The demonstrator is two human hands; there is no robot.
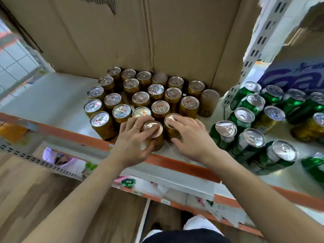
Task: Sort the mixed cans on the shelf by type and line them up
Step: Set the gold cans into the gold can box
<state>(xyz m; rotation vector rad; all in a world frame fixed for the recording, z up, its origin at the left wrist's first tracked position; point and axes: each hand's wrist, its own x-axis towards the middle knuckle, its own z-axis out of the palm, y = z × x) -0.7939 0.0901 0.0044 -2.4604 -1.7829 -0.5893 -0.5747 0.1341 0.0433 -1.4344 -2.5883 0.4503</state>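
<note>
Gold block: most of the gold cans (140, 99) stand packed in rough rows at centre frame on the white shelf (52, 102), in front of a cardboard sheet (122, 41).
Green group: the green cans (245, 120) cluster at right of frame, loosely bunched, not in straight lines.
Strays: at least two stray gold cans (270, 120) stand among the green ones at right.
Left hand: the left hand (133, 139) curls its fingers round the top of the near gold can (152, 128), at the shelf's front edge, lower centre.
Right hand: the right hand (191, 137) drapes its fingers over the lid of the neighbouring gold can (169, 120), thumb against its side, grasping it.
Progress: well past halfway, by the look of it. The types are largely separated. What is left is moving the strays and squaring up the rows.
Writing: no brand is legible on any can. White lettering on the blue packaging (298, 78) at upper right is too blurred to read.
</note>
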